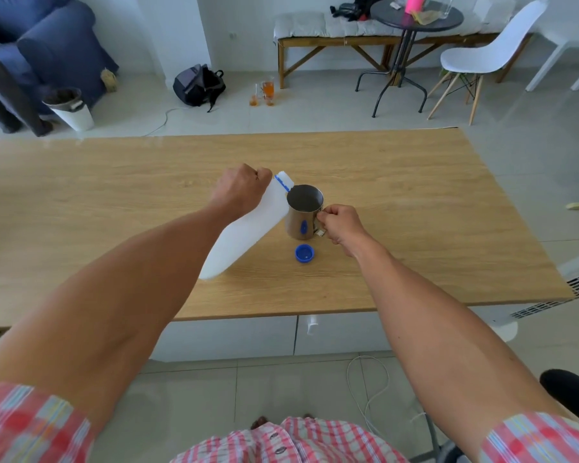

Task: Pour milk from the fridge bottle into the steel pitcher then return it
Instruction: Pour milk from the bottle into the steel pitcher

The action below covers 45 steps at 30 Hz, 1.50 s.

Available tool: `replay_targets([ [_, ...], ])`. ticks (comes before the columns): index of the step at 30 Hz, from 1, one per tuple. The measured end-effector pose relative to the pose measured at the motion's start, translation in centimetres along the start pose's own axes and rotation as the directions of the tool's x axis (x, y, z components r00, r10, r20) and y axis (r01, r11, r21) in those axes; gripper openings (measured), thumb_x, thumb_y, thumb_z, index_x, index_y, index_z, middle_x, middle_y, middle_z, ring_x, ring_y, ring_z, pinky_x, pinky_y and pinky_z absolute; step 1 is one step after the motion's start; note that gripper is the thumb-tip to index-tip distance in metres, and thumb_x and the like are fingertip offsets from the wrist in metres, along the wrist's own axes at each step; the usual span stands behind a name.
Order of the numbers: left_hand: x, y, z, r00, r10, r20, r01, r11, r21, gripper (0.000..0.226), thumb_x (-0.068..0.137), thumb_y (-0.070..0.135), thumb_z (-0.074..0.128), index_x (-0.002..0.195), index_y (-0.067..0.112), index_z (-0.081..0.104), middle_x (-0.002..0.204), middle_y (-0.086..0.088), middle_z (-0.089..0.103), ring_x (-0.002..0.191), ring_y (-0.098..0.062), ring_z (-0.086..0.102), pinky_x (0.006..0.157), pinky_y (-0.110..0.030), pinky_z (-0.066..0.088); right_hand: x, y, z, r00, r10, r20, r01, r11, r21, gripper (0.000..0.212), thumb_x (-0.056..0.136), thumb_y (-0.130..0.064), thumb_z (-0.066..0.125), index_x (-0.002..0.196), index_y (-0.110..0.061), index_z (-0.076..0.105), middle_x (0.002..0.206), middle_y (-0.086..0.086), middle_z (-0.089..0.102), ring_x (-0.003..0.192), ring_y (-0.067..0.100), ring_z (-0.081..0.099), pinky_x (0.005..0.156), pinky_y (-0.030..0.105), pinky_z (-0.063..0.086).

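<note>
A white plastic milk bottle [244, 230] is tilted to the right over the wooden table [114, 202], its open neck with a blue ring resting at the rim of the steel pitcher [303, 212]. My left hand [243, 190] grips the bottle near its top. The pitcher stands upright at the table's middle, and my right hand [341, 225] is closed on its handle. The blue bottle cap [304, 253] lies on the table just in front of the pitcher. No milk stream is visible.
Beyond the table's far edge lie a black backpack [199, 84], glass cups [264, 91] on the floor, a white bin [71, 110], a blue armchair [47, 48], a round black table [415, 15], a bench and white chairs. A white cable [370, 385] trails on the floor near me.
</note>
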State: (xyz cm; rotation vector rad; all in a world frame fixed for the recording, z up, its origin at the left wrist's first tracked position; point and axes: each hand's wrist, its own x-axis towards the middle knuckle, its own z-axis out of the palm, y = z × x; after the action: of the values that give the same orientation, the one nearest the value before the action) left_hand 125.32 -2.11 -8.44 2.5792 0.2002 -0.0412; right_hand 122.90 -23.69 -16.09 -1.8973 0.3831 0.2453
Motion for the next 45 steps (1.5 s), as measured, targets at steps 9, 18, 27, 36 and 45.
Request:
replay_targets([
  [9, 0.2, -0.1, 2.0, 1.000, 0.012, 0.007, -0.013, 0.996, 0.093, 0.046, 0.098, 0.041, 0.036, 0.067, 0.008, 0.048, 0.066, -0.007, 0.045, 0.056, -0.022, 0.040, 0.054, -0.031, 0.032, -0.1, 0.0, 0.0, 1.000, -0.008, 0.003, 0.008, 1.000, 0.005, 0.026, 0.100, -0.012, 0.059, 0.074, -0.016, 0.063, 0.070, 0.001, 0.057, 0.059, 0.013, 0.045, 0.050, 0.025, 0.032],
  [18, 0.5, 0.0, 2.3, 0.998, 0.067, 0.014, -0.069, 0.982, 0.176, 0.047, 0.102, 0.041, 0.035, 0.069, 0.010, 0.048, 0.066, -0.006, 0.045, 0.054, -0.019, 0.040, 0.050, -0.030, 0.031, -0.1, -0.1, -0.1, 1.000, -0.010, 0.008, 0.010, 1.000, 0.006, 0.018, 0.100, -0.011, 0.059, 0.085, -0.010, 0.068, 0.071, 0.002, 0.057, 0.059, 0.012, 0.045, 0.050, 0.024, 0.033],
  [27, 0.6, 0.5, 2.4, 0.992, 0.127, 0.012, -0.126, 0.963, 0.238, 0.047, 0.104, 0.038, 0.034, 0.066, 0.012, 0.045, 0.064, -0.004, 0.042, 0.054, -0.018, 0.037, 0.050, -0.029, 0.029, -0.3, -0.3, -0.1, 1.000, -0.006, 0.009, 0.006, 1.000, 0.003, 0.014, 0.099, -0.009, 0.059, 0.092, -0.005, 0.071, 0.068, 0.001, 0.056, 0.057, 0.011, 0.045, 0.040, 0.017, 0.033],
  [36, 0.9, 0.8, 2.6, 0.990, 0.137, 0.021, -0.137, 0.941, 0.308, 0.046, 0.103, 0.039, 0.034, 0.067, 0.013, 0.048, 0.067, -0.005, 0.049, 0.055, -0.018, 0.042, 0.051, -0.030, 0.030, -0.5, -0.4, -0.2, 1.000, -0.011, 0.014, 0.011, 1.000, -0.002, 0.024, 0.098, -0.008, 0.058, 0.076, -0.014, 0.066, 0.066, 0.000, 0.057, 0.056, 0.011, 0.047, 0.046, 0.022, 0.035],
  [45, 1.0, 1.5, 2.2, 0.988, 0.147, 0.053, -0.156, 0.918, 0.365, 0.042, 0.100, 0.039, 0.035, 0.071, 0.015, 0.052, 0.071, -0.006, 0.053, 0.060, -0.023, 0.049, 0.055, -0.031, 0.035, -0.4, -0.4, 0.0, 1.000, -0.007, 0.007, 0.007, 1.000, -0.010, 0.020, 0.097, -0.009, 0.059, 0.079, -0.012, 0.065, 0.066, 0.001, 0.055, 0.056, 0.012, 0.046, 0.046, 0.024, 0.035],
])
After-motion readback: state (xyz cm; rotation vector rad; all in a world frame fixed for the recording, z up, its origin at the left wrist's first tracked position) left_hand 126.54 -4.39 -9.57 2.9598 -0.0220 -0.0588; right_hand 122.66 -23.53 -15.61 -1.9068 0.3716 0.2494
